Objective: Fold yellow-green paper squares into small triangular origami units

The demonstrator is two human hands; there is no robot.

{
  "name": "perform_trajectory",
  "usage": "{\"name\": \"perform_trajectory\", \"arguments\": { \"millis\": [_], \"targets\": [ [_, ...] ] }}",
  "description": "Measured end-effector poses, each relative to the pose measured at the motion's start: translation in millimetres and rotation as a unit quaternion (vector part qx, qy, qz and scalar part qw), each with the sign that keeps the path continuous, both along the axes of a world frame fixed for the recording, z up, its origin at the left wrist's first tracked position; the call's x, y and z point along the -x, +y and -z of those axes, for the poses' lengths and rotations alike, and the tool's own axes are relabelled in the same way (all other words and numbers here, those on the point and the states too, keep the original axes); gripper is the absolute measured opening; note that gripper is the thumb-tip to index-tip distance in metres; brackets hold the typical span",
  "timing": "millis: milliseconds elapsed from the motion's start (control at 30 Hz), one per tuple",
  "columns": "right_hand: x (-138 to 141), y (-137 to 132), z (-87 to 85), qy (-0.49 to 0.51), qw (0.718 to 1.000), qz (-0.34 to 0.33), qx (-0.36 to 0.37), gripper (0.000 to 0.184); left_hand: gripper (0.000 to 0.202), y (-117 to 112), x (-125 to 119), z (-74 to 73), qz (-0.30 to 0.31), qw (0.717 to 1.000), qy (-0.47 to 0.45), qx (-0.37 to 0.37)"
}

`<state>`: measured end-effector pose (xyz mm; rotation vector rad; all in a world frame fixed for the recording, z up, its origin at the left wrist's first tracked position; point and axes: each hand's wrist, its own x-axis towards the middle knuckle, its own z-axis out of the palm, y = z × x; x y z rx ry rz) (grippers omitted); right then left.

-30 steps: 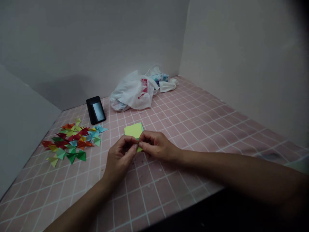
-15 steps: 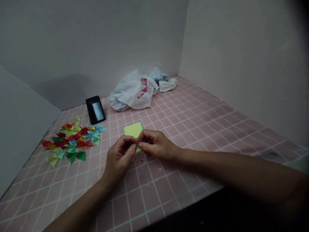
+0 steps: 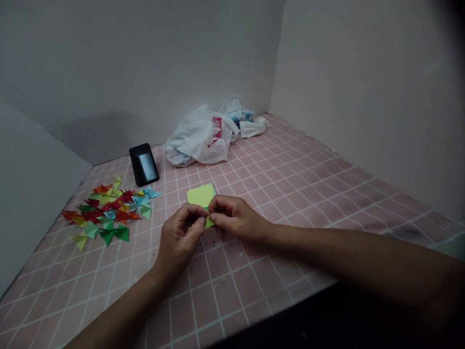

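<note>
Thumb and forefinger of my left hand (image 3: pixel 184 226) pinch one side of a small yellow-green piece of folded paper (image 3: pixel 208 222). My right hand (image 3: pixel 234 216) grips the other side, its fingertips almost meeting the left ones. Most of the paper is hidden by the fingers. Just behind the hands lies a stack of square paper sheets (image 3: pixel 201 194), yellow on top with a blue-green edge showing. To the left is a heap of folded paper shapes (image 3: pixel 109 206) in red, orange, yellow, green and blue.
A black phone-like device (image 3: pixel 144 165) with a lit screen leans near the back wall. A crumpled white plastic bag (image 3: pixel 203 138) lies at the back, beside a blue-and-white packet (image 3: pixel 241 116). Pink checked cloth (image 3: pixel 290 174) covers the table, with walls on several sides.
My right hand has shifted very slightly to the right, and a bit more of the yellow-green paper shows between the fingertips. Both hands keep their pinch.
</note>
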<state>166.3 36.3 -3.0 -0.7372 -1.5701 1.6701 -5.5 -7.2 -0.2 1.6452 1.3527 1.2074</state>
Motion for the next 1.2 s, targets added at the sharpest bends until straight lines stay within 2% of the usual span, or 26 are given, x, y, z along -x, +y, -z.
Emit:
{"name": "perform_trajectory", "arguments": {
  "millis": [200,333,467,633,767,933,1067,1200],
  "targets": [
    [0.1,1.5,2.3,0.011,1.000,-0.006,-0.010,0.006,0.003,1.0,-2.4,1.2,-0.009,1.000,-0.021,0.007],
    [-0.7,2.7,3.2,0.019,0.999,-0.026,-0.007,0.010,0.008,0.3,-3.5,2.1,-0.017,0.999,-0.021,-0.020],
    [-0.5,2.4,3.3,-0.004,1.000,-0.009,-0.029,0.010,0.011,-0.6,-3.8,2.8,-0.011,0.999,-0.017,-0.035],
    [0.5,1.7,2.8,-0.003,0.998,0.022,-0.057,0.010,0.014,-0.3,-6.2,-0.5,-0.008,0.996,-0.086,0.033],
    [-0.2,2.2,3.1,-0.024,0.991,0.043,-0.121,0.013,0.012,0.5,-7.0,-3.2,-0.008,0.994,-0.069,0.082],
    [-0.8,1.4,6.4,-0.072,0.976,0.054,-0.198,0.011,0.012,-0.1,-6.7,-1.9,-0.033,0.995,-0.031,0.090],
    [-0.9,-0.3,5.7,-0.081,0.965,0.072,-0.238,0.011,0.013,-1.8,-8.1,-1.2,-0.030,0.994,-0.045,0.094],
    [-0.8,-0.2,3.8,-0.092,0.969,0.077,-0.214,0.012,0.013,-1.3,-8.1,-2.2,-0.017,0.995,-0.055,0.085]
  ]
}}
